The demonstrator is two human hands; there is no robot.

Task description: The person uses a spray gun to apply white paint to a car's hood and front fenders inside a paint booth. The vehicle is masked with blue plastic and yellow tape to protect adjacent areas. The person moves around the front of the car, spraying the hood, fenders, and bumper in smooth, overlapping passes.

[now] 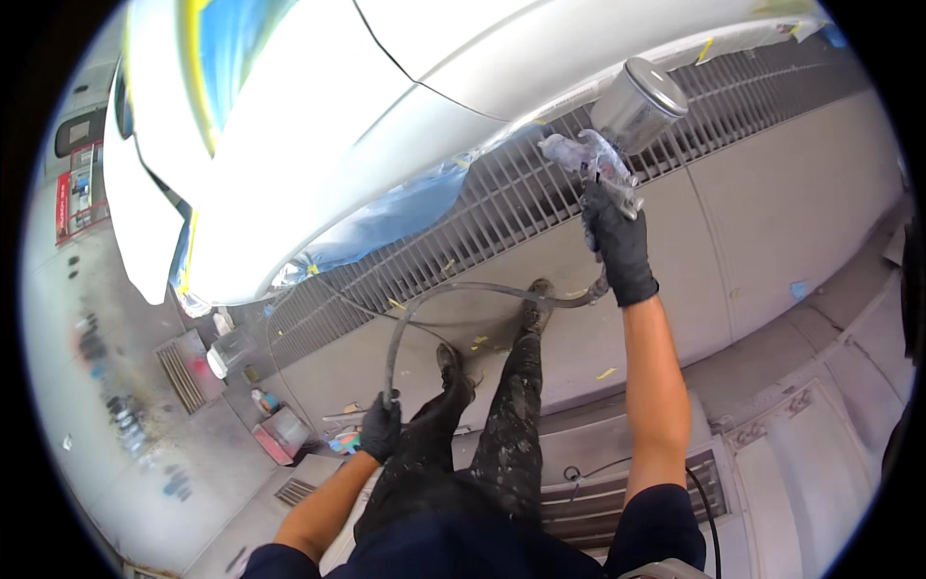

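My right hand [619, 241], in a black glove, is wrapped round the handle of a spray gun [593, 159]. A silver metal cup [637, 108] sits on top of the gun, tilted. From the gun's lower end a grey air hose [463, 287] loops across to my left hand [381, 427], also black-gloved, whose fingers close round it beside my thigh. The gun stands out over the floor grating, close to the lower edge of a white car body [386, 145]. Blue masking film [395, 217] with yellow tape covers the wheel opening.
A metal floor grating [502, 207] runs along under the car. Scraps of yellow tape lie on the floor near my shoes [536, 301]. At the left are a clear container with a white lid [220, 362] and a red box [280, 434]. A dark cable [712, 511] hangs by my right sleeve.
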